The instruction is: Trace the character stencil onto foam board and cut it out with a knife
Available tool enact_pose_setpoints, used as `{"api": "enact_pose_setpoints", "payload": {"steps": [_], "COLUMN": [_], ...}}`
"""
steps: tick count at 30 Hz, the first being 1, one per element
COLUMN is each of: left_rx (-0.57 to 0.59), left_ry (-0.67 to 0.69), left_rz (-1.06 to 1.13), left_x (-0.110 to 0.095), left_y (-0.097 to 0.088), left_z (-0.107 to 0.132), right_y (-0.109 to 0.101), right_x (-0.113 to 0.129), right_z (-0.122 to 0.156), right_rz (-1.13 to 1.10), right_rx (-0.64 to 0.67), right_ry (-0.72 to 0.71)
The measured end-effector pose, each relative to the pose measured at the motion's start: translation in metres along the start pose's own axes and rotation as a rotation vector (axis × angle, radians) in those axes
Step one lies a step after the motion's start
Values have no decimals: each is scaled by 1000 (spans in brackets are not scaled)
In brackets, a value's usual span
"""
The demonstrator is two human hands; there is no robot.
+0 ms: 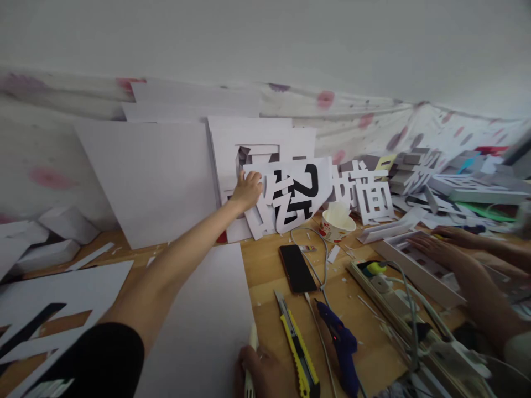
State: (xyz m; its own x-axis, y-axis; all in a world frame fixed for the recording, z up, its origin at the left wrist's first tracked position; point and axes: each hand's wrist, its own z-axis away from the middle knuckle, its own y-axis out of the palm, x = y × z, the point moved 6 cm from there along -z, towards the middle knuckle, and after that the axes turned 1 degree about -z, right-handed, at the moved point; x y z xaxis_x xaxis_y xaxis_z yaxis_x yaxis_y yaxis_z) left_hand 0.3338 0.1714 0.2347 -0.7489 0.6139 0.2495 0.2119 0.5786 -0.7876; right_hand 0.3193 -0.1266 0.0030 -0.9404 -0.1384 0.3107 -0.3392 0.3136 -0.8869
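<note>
My left hand (246, 190) is stretched far forward and closed on the left edge of a white paper sheet with black cut-out characters (296, 193). That sheet leans against white foam boards (232, 149) by the wall. My right hand (262, 375) lies at the bottom edge, fingers wrapped round a slim white tool (251, 354) that I cannot name. It rests beside a large white sheet (203, 320) lying flat on the wooden table (269, 276).
A black phone (296, 268), a yellow utility knife (296, 345), a blue glue gun (342, 348), a paper cup (338, 224) and a power strip (394, 293) with cables lie to the right. White foam letters (367, 193) stand behind. Another person's hands (440, 246) press on a white frame.
</note>
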Motion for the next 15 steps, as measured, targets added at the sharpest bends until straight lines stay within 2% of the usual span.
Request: {"api": "enact_pose_setpoints", "payload": {"steps": [2,4,6,8,10,11,13,14,15], "left_rx": [-24,-31,-24,16,98,211,420,478,523], "left_ry": [27,16,-21,-23,4,-25,-235,-332,-362], "left_rz": [49,104,166,237,330,470,706,782,879], "left_x": [8,17,20,9,-14,-27,-45,-52,-61], "left_y": [-30,-59,-85,-105,-116,-115,-109,-108,-108], "left_z": [12,40,85,146,213,247,311,339,363], "right_y": [-2,-3,-3,0,2,2,-3,-7,-12], "right_x": [0,-2,-6,-9,-12,-13,-11,-8,-4], "right_z": [-1,-1,0,1,3,5,7,8,8], "right_rz": [-40,-94,-172,-282,-375,-399,-406,-401,-401], "right_rx": [-1,-2,-6,5,24,21,11,-3,-21], "right_ry": [9,11,4,-10,9,25,48,38,11]}}
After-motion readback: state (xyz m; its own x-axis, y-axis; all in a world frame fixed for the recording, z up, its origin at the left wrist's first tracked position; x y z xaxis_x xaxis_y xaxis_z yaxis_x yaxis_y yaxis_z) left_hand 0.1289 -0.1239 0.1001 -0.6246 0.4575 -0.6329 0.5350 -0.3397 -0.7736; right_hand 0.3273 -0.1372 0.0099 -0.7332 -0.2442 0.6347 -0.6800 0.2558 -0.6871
